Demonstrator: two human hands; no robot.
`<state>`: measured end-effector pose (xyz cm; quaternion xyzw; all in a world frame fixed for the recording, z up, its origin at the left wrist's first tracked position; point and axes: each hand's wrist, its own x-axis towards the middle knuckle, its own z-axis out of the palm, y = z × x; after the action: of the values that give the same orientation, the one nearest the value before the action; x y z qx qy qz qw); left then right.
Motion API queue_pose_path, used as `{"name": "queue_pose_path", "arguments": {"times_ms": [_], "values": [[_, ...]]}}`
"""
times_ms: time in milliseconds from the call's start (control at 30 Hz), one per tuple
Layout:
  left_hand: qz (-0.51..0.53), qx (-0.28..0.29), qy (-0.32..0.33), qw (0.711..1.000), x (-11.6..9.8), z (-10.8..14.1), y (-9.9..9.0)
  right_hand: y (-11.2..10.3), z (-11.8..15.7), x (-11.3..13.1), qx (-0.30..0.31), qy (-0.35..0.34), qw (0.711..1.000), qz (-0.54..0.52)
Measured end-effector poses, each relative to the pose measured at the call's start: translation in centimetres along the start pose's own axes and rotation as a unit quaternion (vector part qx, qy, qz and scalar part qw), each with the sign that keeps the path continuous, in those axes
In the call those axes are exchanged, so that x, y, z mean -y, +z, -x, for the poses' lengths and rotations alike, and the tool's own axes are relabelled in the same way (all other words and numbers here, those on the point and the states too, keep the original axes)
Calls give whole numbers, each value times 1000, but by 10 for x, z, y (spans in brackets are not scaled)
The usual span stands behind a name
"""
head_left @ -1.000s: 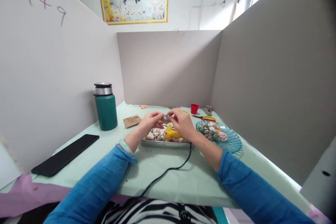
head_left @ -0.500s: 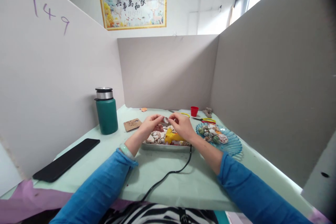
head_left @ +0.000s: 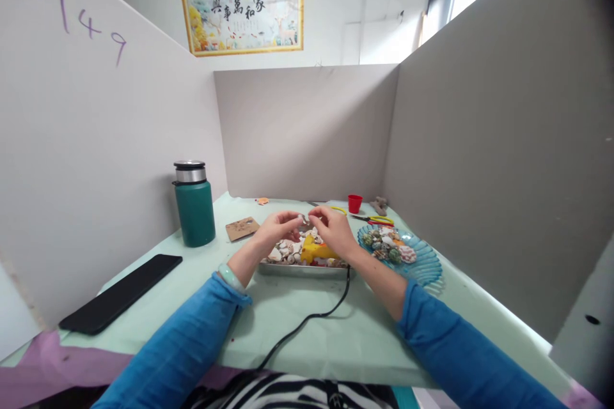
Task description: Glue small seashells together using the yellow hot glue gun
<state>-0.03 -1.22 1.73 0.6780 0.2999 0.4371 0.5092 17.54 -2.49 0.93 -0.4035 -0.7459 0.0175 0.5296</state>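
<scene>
Above the metal tray [head_left: 303, 271], my left hand [head_left: 281, 227] and my right hand [head_left: 333, 230] meet, fingertips almost touching. My left thumb and fingers pinch a small whitish piece [head_left: 302, 220] that looks like a shell, mostly hidden by the fingers. My right thumb and forefinger are drawn together beside it; whether they grip anything is too small to tell. Many shells [head_left: 288, 250] fill the tray below. On them lies a yellow glue gun [head_left: 314, 249], partly under my right hand, with a black cord [head_left: 311, 315] running toward me.
To the right is a blue glass plate [head_left: 429, 265] with shells, and behind it yellow-handled pliers [head_left: 378, 220] and a red cup [head_left: 355, 203]. A brown card [head_left: 242, 229], a green bottle [head_left: 194, 211] and a black flat object [head_left: 122, 294] are at left. Grey panels [head_left: 307, 134] enclose the table.
My fingertips have shifted slightly around the small whitish piece, and less of it shows now. Both arms stay in nearly the same place; the glue gun has not moved.
</scene>
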Motion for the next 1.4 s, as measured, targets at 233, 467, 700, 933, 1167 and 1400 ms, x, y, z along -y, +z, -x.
{"name": "queue_pose_path", "arguments": {"times_ms": [233, 467, 700, 933, 1167, 1400], "values": [[37, 38, 5, 999, 5, -2, -1, 0, 6, -5, 5, -140, 985, 100], [67, 13, -22, 997, 9, -5, -2, 0, 7, -5, 29, -166, 975, 148], [22, 10, -43, 999, 11, -5, -2, 0, 7, -2, 34, -134, 981, 133], [-20, -115, 4, 993, 6, -6, -1, 2, 3, -6, 42, -32, 995, 81], [-39, -113, 8, 993, 5, -6, 1, 3, -2, -11, 70, 77, 995, 2], [-45, -24, -6, 999, 3, -2, 3, 1, -3, -3, 104, 157, 975, -118]]}}
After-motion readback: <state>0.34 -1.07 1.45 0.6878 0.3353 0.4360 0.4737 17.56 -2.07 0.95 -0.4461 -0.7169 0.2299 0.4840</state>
